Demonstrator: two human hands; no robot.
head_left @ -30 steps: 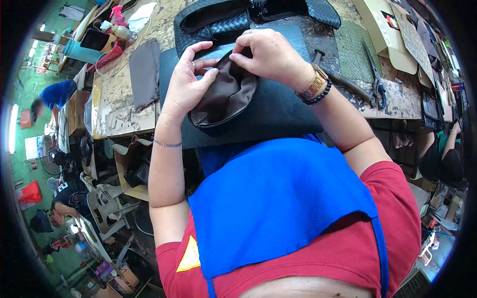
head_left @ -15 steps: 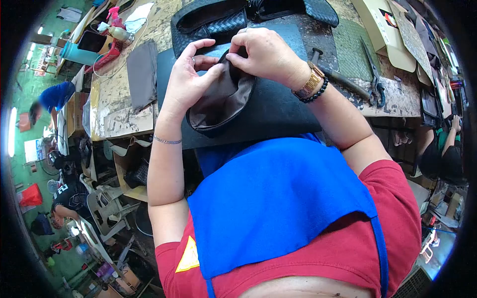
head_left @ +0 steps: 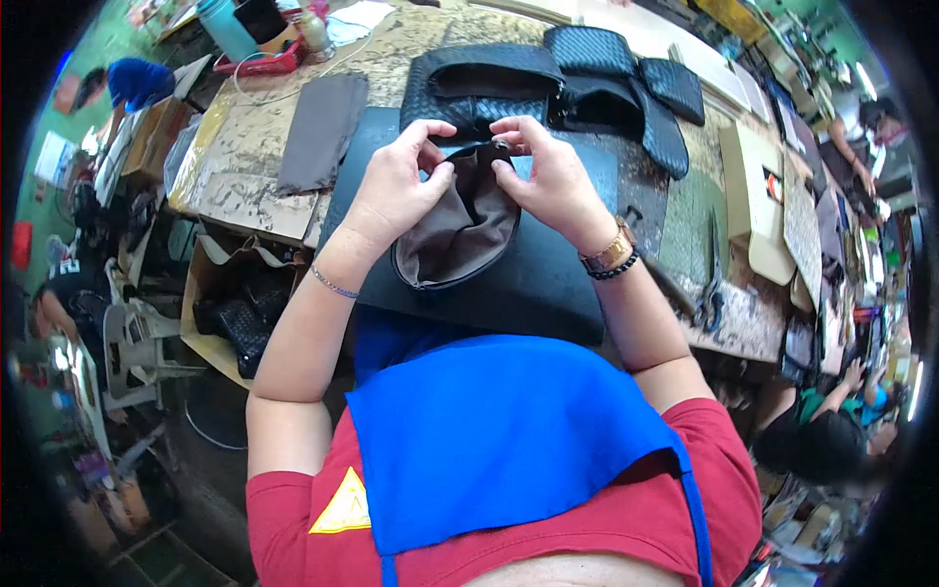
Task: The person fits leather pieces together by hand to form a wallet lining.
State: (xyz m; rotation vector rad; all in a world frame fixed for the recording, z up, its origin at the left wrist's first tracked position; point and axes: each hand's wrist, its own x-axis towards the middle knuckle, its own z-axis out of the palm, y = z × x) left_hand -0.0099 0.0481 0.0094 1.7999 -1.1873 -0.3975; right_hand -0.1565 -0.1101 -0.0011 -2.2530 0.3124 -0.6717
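A dark pouch with a brown cloth lining [head_left: 455,235] is held with its mouth open towards me, above a black board [head_left: 528,289]. My left hand [head_left: 403,181] is at the pouch's left side, thumb on the lining edge and fingers curled behind. My right hand [head_left: 553,181] pinches the far rim between thumb and fingers. The outer side of the pouch is mostly hidden. Just beyond my hands lie black woven bags [head_left: 597,59], some with their openings showing.
Scissors [head_left: 712,303] and a hammer-like tool [head_left: 670,284] lie to the right, near a cardboard piece [head_left: 748,210]. A brown-grey fabric piece [head_left: 323,132] rests on the left, below a red tray [head_left: 269,64]. Other people [head_left: 831,421] work on both sides.
My right hand has shifted along the rim and turned, now facing my left hand. The view has swung, showing more of the woven bags. The pouch stays in my hands.
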